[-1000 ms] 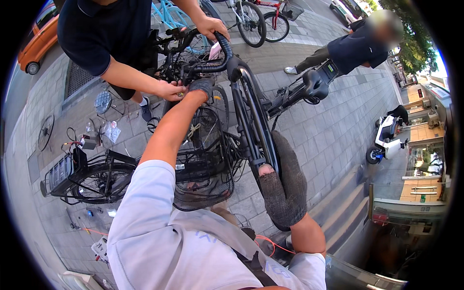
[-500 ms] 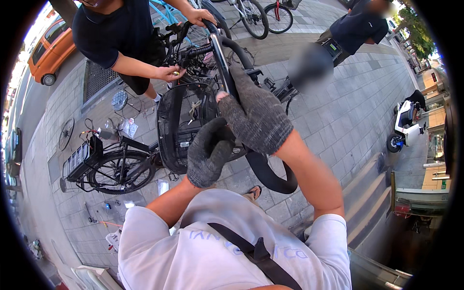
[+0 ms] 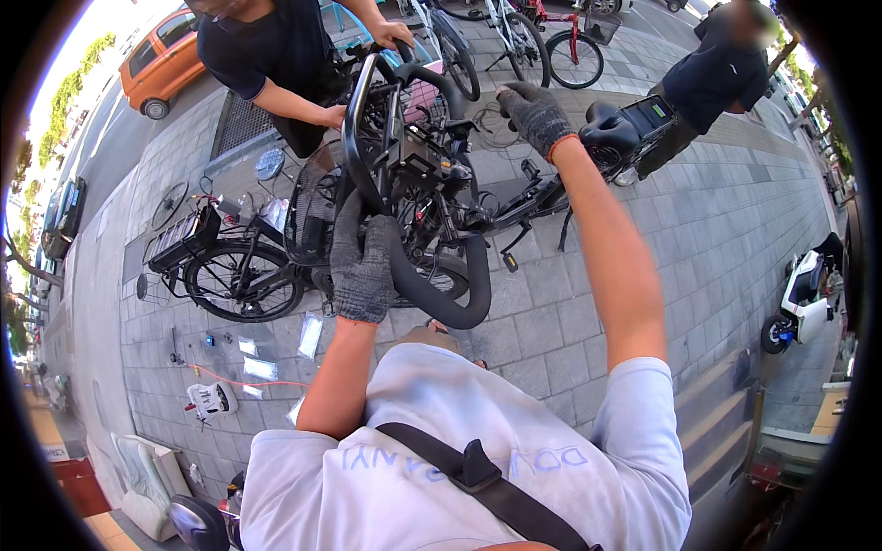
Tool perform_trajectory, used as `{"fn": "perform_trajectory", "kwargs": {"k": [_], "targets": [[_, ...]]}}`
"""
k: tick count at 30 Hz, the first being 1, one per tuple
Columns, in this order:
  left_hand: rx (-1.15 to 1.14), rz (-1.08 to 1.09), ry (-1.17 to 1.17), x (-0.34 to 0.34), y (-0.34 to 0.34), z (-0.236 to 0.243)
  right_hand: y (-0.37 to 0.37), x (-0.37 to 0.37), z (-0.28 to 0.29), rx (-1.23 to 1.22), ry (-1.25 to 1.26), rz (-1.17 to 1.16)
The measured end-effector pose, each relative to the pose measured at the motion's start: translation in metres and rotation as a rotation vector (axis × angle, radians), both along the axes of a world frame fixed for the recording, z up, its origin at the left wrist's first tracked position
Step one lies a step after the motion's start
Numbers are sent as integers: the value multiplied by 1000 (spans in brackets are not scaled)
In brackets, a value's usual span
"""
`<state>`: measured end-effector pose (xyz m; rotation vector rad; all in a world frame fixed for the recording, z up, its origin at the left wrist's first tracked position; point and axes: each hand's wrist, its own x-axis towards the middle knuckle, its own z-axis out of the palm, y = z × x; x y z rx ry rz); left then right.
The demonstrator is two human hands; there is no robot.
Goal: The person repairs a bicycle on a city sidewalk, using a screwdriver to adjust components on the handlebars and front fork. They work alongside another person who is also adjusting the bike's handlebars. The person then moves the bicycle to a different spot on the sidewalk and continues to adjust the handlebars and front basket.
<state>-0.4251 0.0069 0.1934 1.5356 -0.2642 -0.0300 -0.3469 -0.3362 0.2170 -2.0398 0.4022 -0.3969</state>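
My left hand [image 3: 360, 274], in a grey knit glove, closes on the black bent bar [image 3: 356, 151] near its lower end, beside the foam-padded loop [image 3: 459, 312]. The bar stands over a black bicycle [image 3: 427, 220] with exposed cables and a small box. My right hand [image 3: 535, 118], gloved the same way, is raised to the right of the bar. Its fingers stretch leftward, touch nothing and hold nothing. Across from me a person in a dark shirt [image 3: 271, 50] grips the handlebar with one hand [image 3: 393, 35]; the other hand is by the bar's left side.
Another black bicycle with a rear rack [image 3: 243, 280] stands at left beside a wire basket [image 3: 312, 211]. Clear plastic packets [image 3: 310, 335] and an orange cord [image 3: 243, 377] lie on the paving. A second person [image 3: 717, 60] is at upper right; a white scooter [image 3: 808, 294] is at far right.
My right hand has left the bar and moved up and right. My left hand has moved left and up onto the bar. The bar has swung left, and the padded loop has shifted left with it.
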Motion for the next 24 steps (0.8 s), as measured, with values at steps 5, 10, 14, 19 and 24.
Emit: {"fn": "perform_trajectory", "kwargs": {"k": [5, 10, 14, 19, 24], "targets": [[-87, 81, 26, -9, -7, 0, -37, 23, -73, -84, 144, 109], [-52, 122, 68, -15, -11, 10, -56, 37, -81, -628, 140, 357], [89, 176, 74, -14, -11, 9, -63, 75, -43, -1050, 296, 647], [42, 312, 179, -20, -27, 26, -89, 137, -63, -1226, 168, 941], [169, 581, 343, -46, -52, 58, -88, 168, -69, -1002, 118, 1271]]}}
